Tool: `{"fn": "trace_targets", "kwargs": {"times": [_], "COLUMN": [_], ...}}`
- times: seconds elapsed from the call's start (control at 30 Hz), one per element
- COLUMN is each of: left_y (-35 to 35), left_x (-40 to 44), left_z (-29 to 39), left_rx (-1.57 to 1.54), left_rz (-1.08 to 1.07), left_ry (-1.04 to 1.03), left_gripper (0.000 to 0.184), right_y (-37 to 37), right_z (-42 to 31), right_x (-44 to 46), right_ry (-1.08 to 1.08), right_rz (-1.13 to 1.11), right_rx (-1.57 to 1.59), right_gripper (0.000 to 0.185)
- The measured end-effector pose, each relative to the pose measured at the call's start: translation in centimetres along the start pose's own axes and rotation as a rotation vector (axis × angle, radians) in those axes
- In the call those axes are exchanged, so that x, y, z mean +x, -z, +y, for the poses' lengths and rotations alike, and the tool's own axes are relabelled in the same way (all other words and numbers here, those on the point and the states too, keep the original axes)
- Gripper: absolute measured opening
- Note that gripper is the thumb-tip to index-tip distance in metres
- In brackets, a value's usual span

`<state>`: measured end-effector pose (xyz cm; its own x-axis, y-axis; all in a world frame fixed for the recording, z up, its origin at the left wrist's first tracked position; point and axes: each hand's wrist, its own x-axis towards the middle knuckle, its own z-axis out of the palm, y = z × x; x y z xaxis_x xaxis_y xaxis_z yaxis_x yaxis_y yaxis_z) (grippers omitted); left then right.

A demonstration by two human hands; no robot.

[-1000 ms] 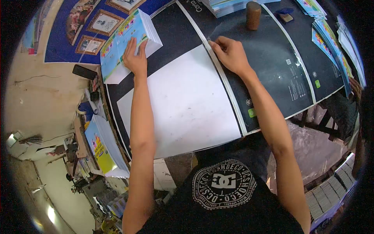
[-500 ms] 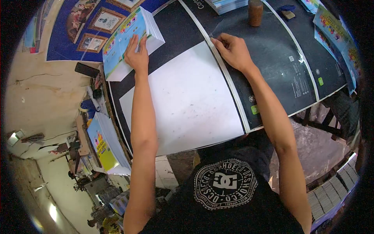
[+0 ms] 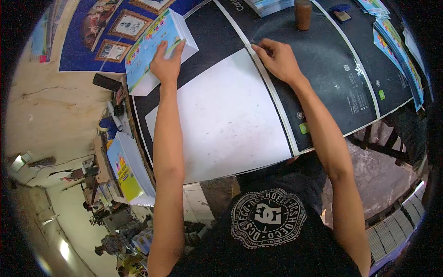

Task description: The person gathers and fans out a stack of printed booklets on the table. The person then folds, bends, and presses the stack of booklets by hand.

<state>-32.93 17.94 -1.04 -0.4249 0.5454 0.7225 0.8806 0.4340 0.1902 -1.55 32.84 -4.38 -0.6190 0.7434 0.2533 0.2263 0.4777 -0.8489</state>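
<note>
My left hand (image 3: 166, 64) rests with its fingers apart on a stack of printed blue sheets (image 3: 154, 46) at the back left. A large white sheet (image 3: 226, 120) lies on the black tabletop (image 3: 207, 32), partly under my left forearm. My right hand (image 3: 277, 57) is closed, with thumb and fingertips together by the pale strip (image 3: 270, 83) near the sheet's far right corner. Whatever those fingertips may hold is too small to make out.
A brown cylinder (image 3: 302, 15) stands at the back, near a blue-backed block (image 3: 341, 13). More printed sheets (image 3: 399, 55) lie at the right edge, and a printed stack (image 3: 129, 168) is at the left. A phone (image 3: 107, 82) lies beyond the table's left edge.
The printed sheet that was raised at the right edge half a second ago is down again. My left hand's thumb and fingers have spread wider on the stack. The view has shifted slightly.
</note>
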Motion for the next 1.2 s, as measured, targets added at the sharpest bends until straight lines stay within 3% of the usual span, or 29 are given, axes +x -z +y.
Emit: {"fn": "trace_targets", "kwargs": {"times": [0.23, 0.63, 0.83, 1.03, 1.13, 1.2], "left_y": [0.3, 0.7, 1.5, 2.8, 0.7, -0.1], "left_x": [1.6, 2.1, 4.4, 6.6, 4.9, 4.7], "left_z": [3.8, 4.3, 1.9, 0.4, -0.6, -1.3], "left_rx": [0.387, 0.443, 0.343, 0.137, -0.162, -0.188], "left_rz": [-0.247, -0.181, -0.333, -0.557, -0.403, -0.373], "left_ry": [0.166, 0.105, 0.106, 0.164, 0.208, 0.22], "left_gripper": [0.082, 0.058, 0.064, 0.053, 0.052, 0.053], "right_y": [-0.1, 0.1, -0.4, -0.1, -0.1, -0.1], "right_z": [0.1, 0.3, 0.8, 0.6, 0.8, 1.0], "right_x": [-0.3, -0.4, -0.5, -0.8, -0.9, -0.8], "right_ry": [0.015, 0.012, 0.054, 0.045, 0.054, 0.068], "right_rz": [0.002, -0.029, 0.022, -0.017, -0.019, -0.009], "right_rx": [0.023, 0.025, 0.013, 0.005, 0.065, 0.035], "right_gripper": [0.035, 0.035, 0.036, 0.035, 0.035, 0.035]}}
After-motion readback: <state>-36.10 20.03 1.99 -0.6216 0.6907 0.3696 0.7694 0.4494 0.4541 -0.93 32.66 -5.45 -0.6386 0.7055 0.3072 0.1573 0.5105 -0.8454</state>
